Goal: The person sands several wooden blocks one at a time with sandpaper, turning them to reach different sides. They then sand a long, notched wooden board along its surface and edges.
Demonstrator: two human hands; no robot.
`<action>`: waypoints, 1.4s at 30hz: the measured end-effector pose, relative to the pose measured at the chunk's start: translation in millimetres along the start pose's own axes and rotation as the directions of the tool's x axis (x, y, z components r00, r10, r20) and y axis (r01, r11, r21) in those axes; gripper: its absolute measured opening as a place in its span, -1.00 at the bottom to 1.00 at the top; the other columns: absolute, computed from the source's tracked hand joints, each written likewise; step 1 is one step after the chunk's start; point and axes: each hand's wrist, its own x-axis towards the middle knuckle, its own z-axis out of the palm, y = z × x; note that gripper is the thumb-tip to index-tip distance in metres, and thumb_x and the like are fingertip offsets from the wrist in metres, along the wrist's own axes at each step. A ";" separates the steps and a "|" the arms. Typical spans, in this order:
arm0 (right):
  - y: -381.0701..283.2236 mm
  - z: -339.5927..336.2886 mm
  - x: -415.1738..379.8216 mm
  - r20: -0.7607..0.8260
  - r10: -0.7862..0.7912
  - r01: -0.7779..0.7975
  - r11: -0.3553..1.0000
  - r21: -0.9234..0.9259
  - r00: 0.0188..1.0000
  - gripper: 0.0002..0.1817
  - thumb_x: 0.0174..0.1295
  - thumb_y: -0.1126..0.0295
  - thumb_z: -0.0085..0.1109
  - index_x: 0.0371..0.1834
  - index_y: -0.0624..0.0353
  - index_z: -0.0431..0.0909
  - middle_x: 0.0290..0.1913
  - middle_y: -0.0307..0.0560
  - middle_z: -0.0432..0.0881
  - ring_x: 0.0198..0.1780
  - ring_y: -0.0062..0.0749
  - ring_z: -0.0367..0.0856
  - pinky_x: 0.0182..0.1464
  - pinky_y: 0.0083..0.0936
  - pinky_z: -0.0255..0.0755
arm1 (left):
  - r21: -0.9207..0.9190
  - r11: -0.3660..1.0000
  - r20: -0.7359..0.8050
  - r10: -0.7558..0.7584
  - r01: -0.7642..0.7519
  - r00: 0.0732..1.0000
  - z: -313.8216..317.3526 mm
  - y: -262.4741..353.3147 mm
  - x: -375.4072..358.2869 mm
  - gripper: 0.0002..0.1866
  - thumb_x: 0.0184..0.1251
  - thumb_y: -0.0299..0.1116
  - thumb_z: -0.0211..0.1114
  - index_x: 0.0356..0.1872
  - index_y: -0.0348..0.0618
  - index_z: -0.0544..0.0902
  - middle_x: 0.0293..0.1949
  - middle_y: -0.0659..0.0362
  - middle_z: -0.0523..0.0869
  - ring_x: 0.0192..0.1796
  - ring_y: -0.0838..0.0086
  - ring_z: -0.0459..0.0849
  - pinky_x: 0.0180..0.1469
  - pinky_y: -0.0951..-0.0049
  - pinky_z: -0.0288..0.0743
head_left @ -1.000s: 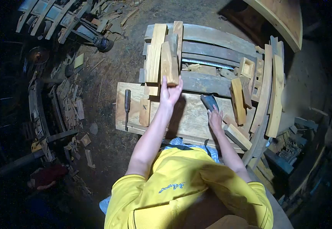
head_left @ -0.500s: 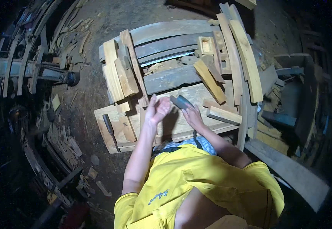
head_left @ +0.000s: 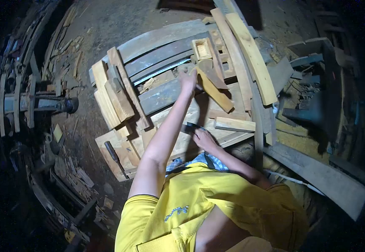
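My left hand (head_left: 186, 80) reaches across the bench, its fingers at the upper end of a yellowish wood block (head_left: 216, 94); their grip is partly hidden. Against that block leans a brownish wood offcut (head_left: 211, 74). A rounded grey piece (head_left: 185, 68) lies just beyond my fingertips. Close to my body, my right hand (head_left: 205, 140) is closed around a dark, narrow block (head_left: 192, 127), held low over the pale board (head_left: 170, 119). To its right rests a squared wood piece (head_left: 235, 124).
A chisel with a dark handle (head_left: 114, 155) lies at the bench's left corner. Stacked wood pieces (head_left: 113, 96) stand on the left side, and long curved boards (head_left: 253, 59) run along the right. A hollowed wood block (head_left: 201, 49) sits toward the back. Scraps litter the floor.
My left hand has moved from beside the dark block forward to the yellowish wood block. My right hand has lowered the dark block toward my body. The view has shifted slightly.
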 end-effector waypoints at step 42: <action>13.9 -10.4 -8.9 0.144 0.121 -0.116 0.992 -0.040 0.982 -0.55 0.27 0.04 -0.27 -0.25 0.21 0.46 -0.27 0.22 0.54 -0.20 0.11 0.51 -0.19 -0.14 0.36 | -0.500 0.803 0.563 0.017 0.324 0.826 -40.9 139.1 -175.6 -0.53 0.10 -0.39 0.03 0.06 -0.32 0.25 -0.21 0.03 0.48 -0.23 0.37 0.56 -0.17 0.35 0.51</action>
